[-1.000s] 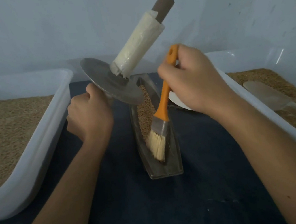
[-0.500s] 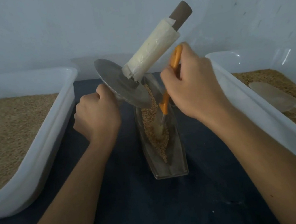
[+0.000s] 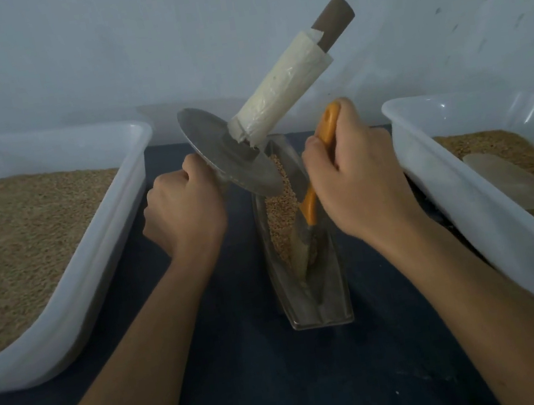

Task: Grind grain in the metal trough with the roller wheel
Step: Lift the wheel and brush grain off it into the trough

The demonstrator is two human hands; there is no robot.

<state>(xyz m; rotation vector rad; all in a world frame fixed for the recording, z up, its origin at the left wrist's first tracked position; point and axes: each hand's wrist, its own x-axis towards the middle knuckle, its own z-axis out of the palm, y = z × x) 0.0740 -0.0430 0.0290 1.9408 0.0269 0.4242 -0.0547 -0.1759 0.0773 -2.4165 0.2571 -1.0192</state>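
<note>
Left of the metal trough [image 3: 312,303], a white tub [image 3: 99,248] of grain stands on the dark tabletop [image 3: 250,378], a bare strip between them. The left hand [image 3: 183,211] has its fingers clenched round the roller wheel's [image 3: 231,159] hidden near handle, tilting the disc over the trough's far end. Grain [image 3: 278,214] lies heaped inside the trough. The right hand [image 3: 356,182] grips an orange brush [image 3: 310,202] whose bristles touch the grain. Right of the trough sits a second tub [image 3: 460,208], close by.

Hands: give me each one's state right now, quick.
Left hand: closed round the hidden handle end of the roller wheel, holding it tilted.
Right hand: gripping the orange brush, bristles down in the trough.
</note>
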